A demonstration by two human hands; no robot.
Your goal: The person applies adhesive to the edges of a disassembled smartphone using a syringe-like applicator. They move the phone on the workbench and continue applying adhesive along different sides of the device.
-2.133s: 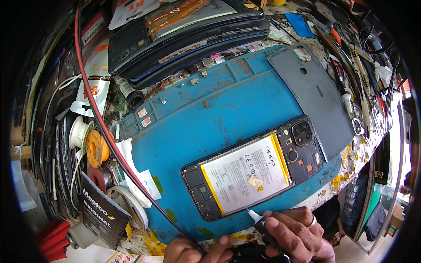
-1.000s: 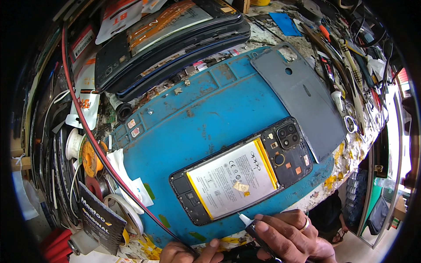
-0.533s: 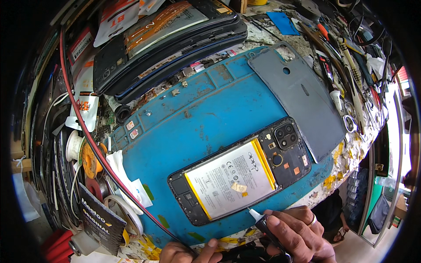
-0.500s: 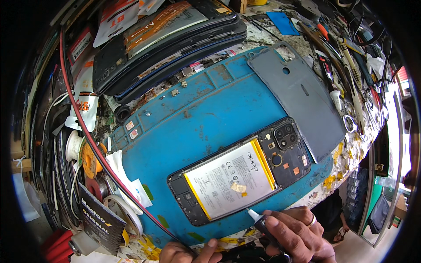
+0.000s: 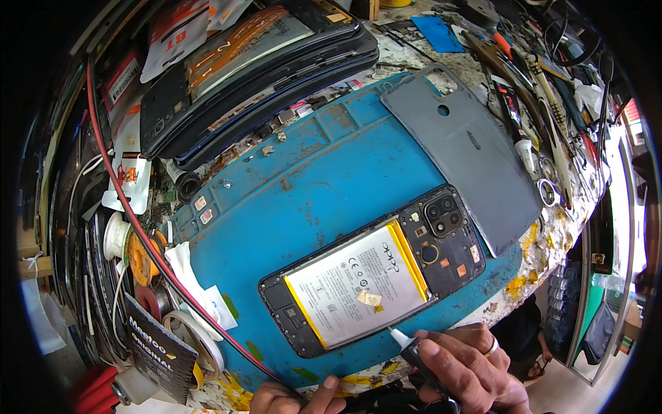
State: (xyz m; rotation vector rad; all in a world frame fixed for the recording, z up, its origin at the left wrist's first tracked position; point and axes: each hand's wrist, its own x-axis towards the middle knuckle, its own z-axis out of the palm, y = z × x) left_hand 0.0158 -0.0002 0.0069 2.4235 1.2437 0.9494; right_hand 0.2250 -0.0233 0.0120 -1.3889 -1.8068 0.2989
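An opened phone [image 5: 372, 269] lies back side up on the blue work mat [image 5: 276, 228], its silver battery [image 5: 358, 286] and camera block exposed. My right hand [image 5: 469, 369] grips a dark glue tube [image 5: 422, 359] with a white nozzle, whose tip points at the phone's near long edge; I cannot tell whether it touches. At the mat's near edge, my left hand [image 5: 296, 398] shows only curled fingers and one fingertip pointing up; what they hold, if anything, is hidden. The grey back cover [image 5: 469, 162] rests apart from the phone, to its upper right.
A stack of phone parts [image 5: 255, 76] stands at the far left. A red and black cable [image 5: 155, 252] runs across the left side, past solder spools [image 5: 117, 234] and a black packet [image 5: 160, 348]. Tweezers and other tools [image 5: 545, 103] crowd the right.
The view has shifted slightly, so the phone, mat and cover appear a little further left. Both hands keep nearly the same pose, with the glue tube still in my right hand.
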